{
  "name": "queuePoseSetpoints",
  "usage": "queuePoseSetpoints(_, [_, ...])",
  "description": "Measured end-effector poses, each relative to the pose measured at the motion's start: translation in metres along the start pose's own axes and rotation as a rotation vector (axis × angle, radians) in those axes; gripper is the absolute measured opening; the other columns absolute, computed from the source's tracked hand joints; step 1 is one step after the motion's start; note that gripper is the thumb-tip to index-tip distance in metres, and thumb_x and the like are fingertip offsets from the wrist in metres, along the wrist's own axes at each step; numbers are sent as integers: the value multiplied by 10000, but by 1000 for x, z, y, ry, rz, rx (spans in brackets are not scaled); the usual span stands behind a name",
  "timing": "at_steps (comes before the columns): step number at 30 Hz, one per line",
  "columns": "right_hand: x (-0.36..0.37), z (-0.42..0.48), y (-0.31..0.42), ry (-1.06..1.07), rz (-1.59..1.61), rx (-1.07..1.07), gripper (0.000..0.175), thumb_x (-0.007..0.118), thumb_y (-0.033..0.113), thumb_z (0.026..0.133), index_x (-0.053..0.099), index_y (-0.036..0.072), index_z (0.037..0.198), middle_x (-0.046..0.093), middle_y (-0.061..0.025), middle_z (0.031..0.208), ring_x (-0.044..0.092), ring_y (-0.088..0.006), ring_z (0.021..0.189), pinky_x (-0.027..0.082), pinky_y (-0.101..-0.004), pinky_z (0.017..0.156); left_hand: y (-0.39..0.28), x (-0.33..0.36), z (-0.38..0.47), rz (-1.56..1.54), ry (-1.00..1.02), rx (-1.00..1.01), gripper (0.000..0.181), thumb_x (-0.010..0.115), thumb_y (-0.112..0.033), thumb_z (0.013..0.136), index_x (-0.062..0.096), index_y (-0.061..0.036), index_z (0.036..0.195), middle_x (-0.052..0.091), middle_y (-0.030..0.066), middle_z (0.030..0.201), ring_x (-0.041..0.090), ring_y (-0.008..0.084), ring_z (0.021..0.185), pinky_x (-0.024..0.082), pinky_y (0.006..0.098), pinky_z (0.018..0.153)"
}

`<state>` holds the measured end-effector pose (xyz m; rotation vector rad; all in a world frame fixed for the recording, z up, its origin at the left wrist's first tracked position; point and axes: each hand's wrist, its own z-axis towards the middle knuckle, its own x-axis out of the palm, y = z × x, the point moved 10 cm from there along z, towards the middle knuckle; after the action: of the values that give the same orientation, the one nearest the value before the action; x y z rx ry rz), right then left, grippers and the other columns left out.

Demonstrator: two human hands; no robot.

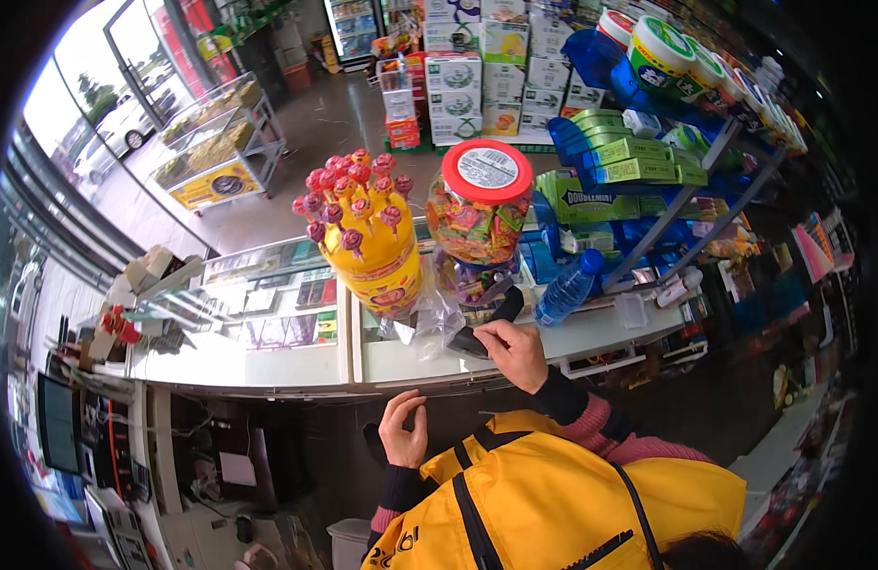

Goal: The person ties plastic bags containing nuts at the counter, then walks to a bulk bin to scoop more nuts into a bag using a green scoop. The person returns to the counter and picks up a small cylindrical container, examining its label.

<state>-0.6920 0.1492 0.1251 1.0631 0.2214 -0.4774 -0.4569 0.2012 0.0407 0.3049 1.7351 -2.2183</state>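
Note:
My right hand [516,354] is over the front edge of a glass display counter [296,367]. Its thumb and fingertips close on a black object [470,343], whose exact kind I cannot make out. Beside it lies crumpled clear plastic [437,320]. My left hand [404,430] hangs in front of the counter, fingers loosely curled and apart, holding nothing. Behind the plastic stands a yellow lollipop stand [373,274] with several wrapped lollipops [360,187] stuck in its top. Right of that, a red-lidded clear candy jar [479,221] sits above purple-wrapped sweets [474,274].
A blue-capped bottle [568,292] stands near my right hand. Farther right rises a blue rack [595,160] with gum packs [634,169] and tubs [659,50]. Cardboard scraps [154,274] lie at the counter's left end, above a monitor [58,424]. Stacked cartons [453,92] stand beyond.

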Motion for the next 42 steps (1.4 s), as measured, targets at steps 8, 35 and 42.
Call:
queuePoseSetpoints(8, [57,-5,30,-326,-238,59,163,673,134,890,605,14,803,593,-147,632,609,-314,555,444,-362,488,32,-48,100,-72,354,155,112,630,34,828,695,-2,912,685,138,982,664,260,930,508,341,830])
queuePoseSetpoints(35, [-143,47,206,-1036,-733,-207,272,633,17,902,605,6,1172,689,-83,813,658,-136,722,516,-263,676,28,-40,172,-182,683,402,79,647,-23,843,697,20,886,694,147,870,663,238,776,515,312,721])
queuePoseSetpoints(42, [-197,147,255,-709,-1295,-337,555,779,234,775,560,128,1274,588,-80,1251,475,-274,1210,360,-404,1019,10,-42,181,-257,706,444,62,660,-21,828,701,16,857,701,140,859,669,236,771,516,313,724])
